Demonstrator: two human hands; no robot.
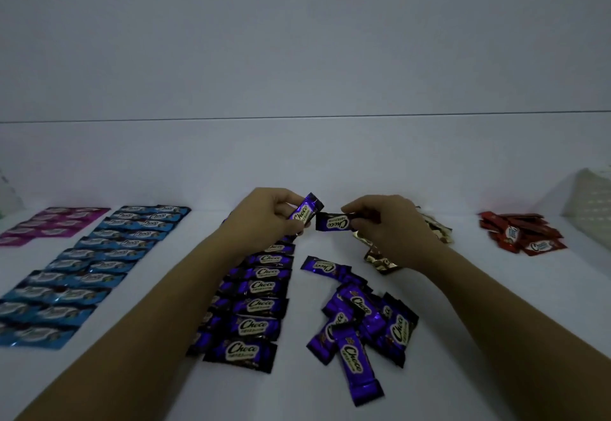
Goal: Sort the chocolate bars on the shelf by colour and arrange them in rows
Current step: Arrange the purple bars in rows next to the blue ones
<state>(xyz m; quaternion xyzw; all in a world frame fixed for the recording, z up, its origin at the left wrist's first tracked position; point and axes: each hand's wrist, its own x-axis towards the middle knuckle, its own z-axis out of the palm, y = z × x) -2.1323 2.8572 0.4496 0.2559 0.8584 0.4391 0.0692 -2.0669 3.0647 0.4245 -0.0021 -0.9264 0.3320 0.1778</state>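
In the head view, both bare forearms reach out over the white shelf (463,305). The left hand (264,219) is raised above the surface, and its fingers (285,208) curl round the lower end of a tilted purple bar (302,214) whose upper end points up and to the right. The right hand (386,222) pinches a level purple bar (334,222) by its right end between thumb and fingers (361,219). The two bars almost meet at their free ends between the hands; whether they touch cannot be told.

Below the left hand, the purple rows (254,305) run toward the camera in two columns, the left column partly hidden by the forearm. Just right of them lies the purple heap (360,318), with loose bars crossing one another at odd angles. Further left the blue rows (82,272) lie in two neat columns, and beyond those are the magenta rows (53,224) near the left edge. The gold bars (380,260) sit in a pile mostly hidden behind the right hand and wrist. Well apart to the right is the red heap (525,234), unsorted. A pale object (591,202) stands at the far right edge, too dim to identify.
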